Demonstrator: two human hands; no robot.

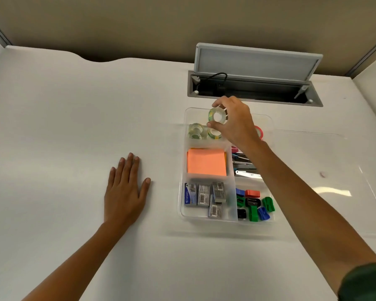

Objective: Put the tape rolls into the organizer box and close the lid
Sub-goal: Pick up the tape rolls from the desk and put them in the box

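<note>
Nearest to me, a dark green sleeve [366,283] shows at the bottom right corner, mostly cut off by the edge. The left hand [124,192] lies flat on the white desk [63,127], palm down, fingers spread, grasping nothing, well apart from the box.

The clear organizer box [182,211] sits to its right. Its near compartments hold small staple boxes [205,197] on the left and coloured pencil sharpeners [254,205] on the right. Behind those sits an orange pad of sticky notes [206,161], and beside it a narrow compartment of staplers [245,166], largely covered by the right forearm, so I can't count them.

In the far compartment lie clear tape rolls [197,131]; two or three, the transparent plastic makes it hard to say. A pink roll [259,131] peeks out behind the wrist, mostly hidden.

The right hand [234,122] hovers over that far compartment, thumb and fingertips pinching a tape roll [218,115] with a green-tinted rim, held upright above the others and not yet set down.

To the right of the box, a clear lid [326,177] lies flat on the desk; only its faint edges and glare reveal it.

Farthest back, a grey cable hatch [256,61] stands open, with a black cable [219,76] looping inside.
</note>
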